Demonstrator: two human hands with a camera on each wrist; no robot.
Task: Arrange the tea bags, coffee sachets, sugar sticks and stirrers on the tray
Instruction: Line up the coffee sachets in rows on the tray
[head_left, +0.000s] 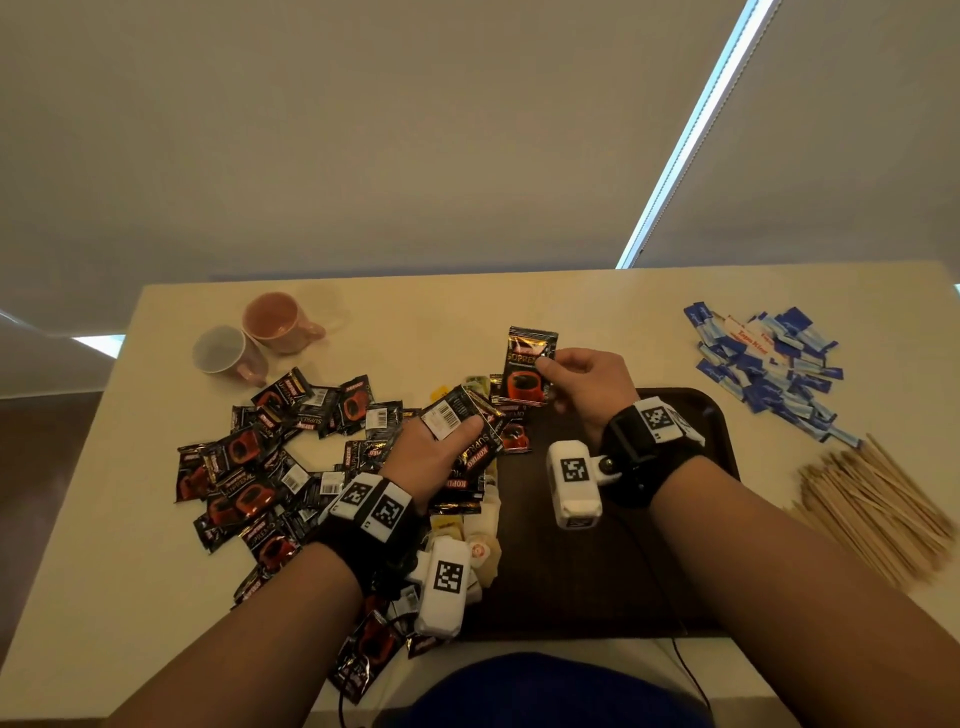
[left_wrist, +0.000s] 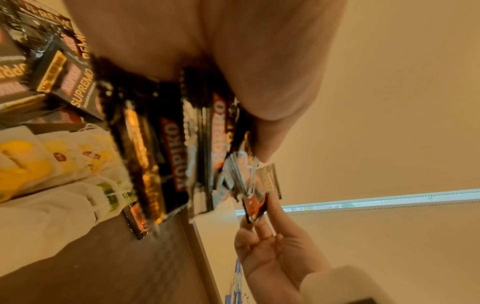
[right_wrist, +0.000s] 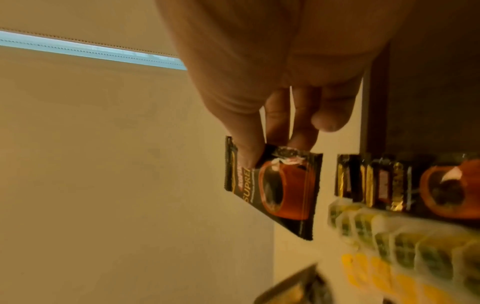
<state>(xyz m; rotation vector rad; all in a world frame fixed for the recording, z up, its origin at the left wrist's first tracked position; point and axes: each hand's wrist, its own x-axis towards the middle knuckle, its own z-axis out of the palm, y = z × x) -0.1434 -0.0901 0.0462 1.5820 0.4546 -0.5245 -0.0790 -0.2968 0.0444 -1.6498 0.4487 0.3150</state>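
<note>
A: What is sitting nearest?
B: The dark tray, with tea bags lying along its left edge.
A: And the hands?
B: The left hand is gripping a stack of coffee sachets over that edge. The right hand is pinching a single coffee sachet, thumb and fingers on its top corner, holding it up beyond the tray's far rim.
A: Farther out?
B: Loose sachets are lying left on the tabletop, wooden stirrers and blue sugar sticks right, two mugs far left.
</note>
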